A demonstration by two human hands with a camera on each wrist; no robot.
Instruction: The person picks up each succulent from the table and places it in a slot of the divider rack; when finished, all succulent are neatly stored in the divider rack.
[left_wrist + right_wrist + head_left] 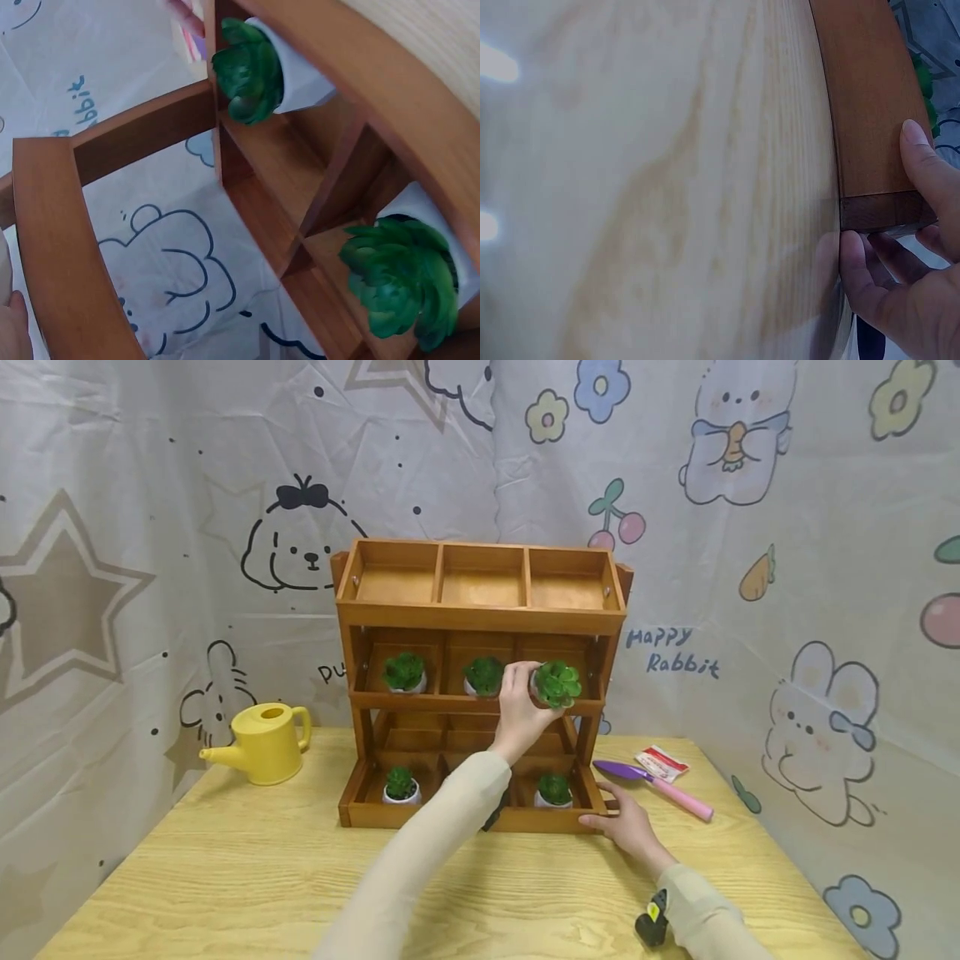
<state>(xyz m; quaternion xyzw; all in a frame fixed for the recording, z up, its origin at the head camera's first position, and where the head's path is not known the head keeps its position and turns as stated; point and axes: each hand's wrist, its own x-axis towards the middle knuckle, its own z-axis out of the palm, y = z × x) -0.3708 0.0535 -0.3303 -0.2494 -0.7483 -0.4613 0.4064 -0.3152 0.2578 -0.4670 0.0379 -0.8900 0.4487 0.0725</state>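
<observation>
A three-tier wooden shelf point(480, 618) with divided compartments stands on the table. My left hand point(522, 710) reaches across it and holds a small green succulent in a white pot point(557, 683) by its side, at the right compartment of the middle tier. Two similar succulents, one at the left point(405, 672) and one in the middle point(483, 677), sit in that tier. My right hand point(633, 827) grips the bottom tier's front right corner, thumb over the front rail point(874, 97) and fingers round its end. Two bottom-tier succulents point(251, 71) show in the left wrist view.
A yellow watering can point(268, 743) stands left of the shelf. To the right lie a trowel with purple blade and pink handle point(678, 797) and a red-and-white packet point(662, 763). A patterned cloth point(825, 568) hangs behind. My left forearm hides part of the bottom tier.
</observation>
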